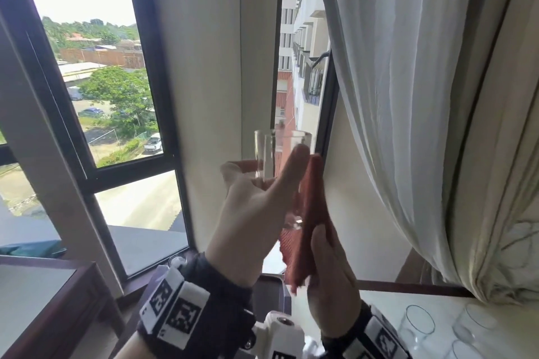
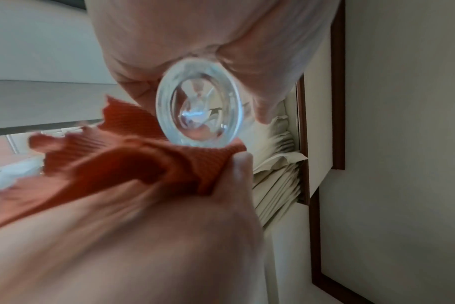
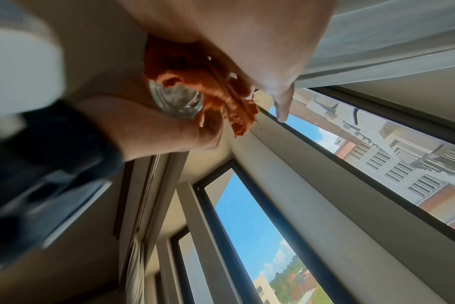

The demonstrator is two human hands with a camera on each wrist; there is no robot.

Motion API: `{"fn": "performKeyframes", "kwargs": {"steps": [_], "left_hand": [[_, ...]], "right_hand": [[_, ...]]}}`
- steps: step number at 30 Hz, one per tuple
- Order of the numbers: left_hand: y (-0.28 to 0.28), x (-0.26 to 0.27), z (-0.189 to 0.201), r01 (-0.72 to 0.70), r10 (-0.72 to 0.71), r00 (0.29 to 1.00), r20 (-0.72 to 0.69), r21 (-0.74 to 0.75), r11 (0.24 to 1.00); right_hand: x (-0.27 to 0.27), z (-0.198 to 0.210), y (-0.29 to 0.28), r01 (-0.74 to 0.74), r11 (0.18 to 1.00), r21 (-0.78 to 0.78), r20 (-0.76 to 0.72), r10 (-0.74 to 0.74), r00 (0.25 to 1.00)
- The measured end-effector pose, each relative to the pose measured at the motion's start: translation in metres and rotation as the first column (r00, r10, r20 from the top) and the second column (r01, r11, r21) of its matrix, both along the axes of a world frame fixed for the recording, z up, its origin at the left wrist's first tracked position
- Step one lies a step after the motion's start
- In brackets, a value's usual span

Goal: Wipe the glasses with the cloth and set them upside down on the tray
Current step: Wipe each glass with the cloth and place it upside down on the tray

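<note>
Upper-floor room, hotel or apartment style. Corner of tall dark-framed windows (image 1: 96, 114) overlooks treetops, parked cars and low roofs far below; neighbouring multi-storey block with balconies (image 1: 303, 46) rises close by. Sheer white curtain (image 1: 408, 81) hangs gathered at right beside cream wall panels trimmed in dark wood. Dark wooden furniture with pale inset top (image 1: 43, 309) stands lower left. Pale marble-look tabletop (image 1: 437, 309) lower right carries clear drinking glasses (image 1: 417, 326). Bright daylight outside; blue sky shows in right wrist view.

Black wristbands (image 1: 204, 285) bearing white blocks with black square-code markers (image 1: 175, 313) wrap both bare wrists.
</note>
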State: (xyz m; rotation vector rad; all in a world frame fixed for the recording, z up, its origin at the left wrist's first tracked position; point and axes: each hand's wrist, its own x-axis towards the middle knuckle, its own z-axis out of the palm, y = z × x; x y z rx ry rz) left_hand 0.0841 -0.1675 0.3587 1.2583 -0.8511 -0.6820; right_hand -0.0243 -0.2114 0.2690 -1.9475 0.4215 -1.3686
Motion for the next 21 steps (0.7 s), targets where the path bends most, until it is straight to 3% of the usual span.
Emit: {"fn": "performKeyframes", "kwargs": {"steps": [2,3,6,8,9,11,13,15,16,17,19,21], "left_hand": [[0.003,-0.008,-0.01,0.065,-0.065,0.998,-0.02,-0.042,0.997],[0.005,-0.013,-0.013,0.08,-0.081,0.996,-0.031,-0.058,0.995],[0.005,-0.015,-0.02,0.063,-0.067,0.996,-0.063,-0.059,0.996],[0.006,-0.009,-0.019,0.068,-0.077,0.992,-0.095,-0.094,0.993],[0.006,-0.004,-0.016,0.065,-0.079,0.99,-0.119,-0.116,0.991],[0.009,0.003,-0.008,0.033,-0.057,0.986,-0.16,-0.15,0.988],[0.01,0.005,-0.002,0.031,-0.057,0.988,-0.141,-0.18,0.983],[0.011,0.002,-0.003,0.048,-0.055,0.998,-0.042,-0.146,0.988],[0.01,-0.002,-0.006,0.056,-0.057,0.998,-0.002,-0.121,0.991],[0.009,-0.006,-0.01,0.058,-0.056,0.998,0.027,-0.094,0.994],[0.007,-0.01,-0.017,0.058,-0.054,0.996,0.067,-0.063,0.996],[0.005,-0.009,-0.017,0.04,-0.035,0.997,0.064,-0.068,0.997]], "right_hand": [[0.006,0.016,-0.014,0.134,0.991,0.023,0.034,-0.135,0.99],[0.008,0.027,-0.015,0.082,0.989,0.125,0.123,-0.097,0.988],[0.005,0.036,-0.018,0.002,0.999,0.039,0.103,-0.006,0.995],[0.011,0.048,-0.002,-0.11,0.994,-0.001,0.206,0.107,0.973],[0.013,0.044,0.004,-0.203,0.976,-0.08,0.23,0.217,0.949],[0.012,0.02,0.01,-0.257,0.951,-0.17,0.214,0.29,0.933],[0.004,0.001,0.004,-0.057,0.975,-0.215,0.134,0.088,0.987],[0.009,-0.001,-0.001,0.019,0.999,-0.041,0.052,-0.017,0.999],[0.008,0.009,-0.006,0.11,0.982,-0.152,0.035,-0.106,0.994],[0.01,0.023,-0.009,0.069,0.996,-0.055,0.114,-0.063,0.992],[0.012,0.027,-0.018,0.126,0.976,-0.177,0.115,-0.106,0.988],[0.016,0.041,-0.015,0.023,0.971,-0.239,0.147,0.012,0.989]]}}
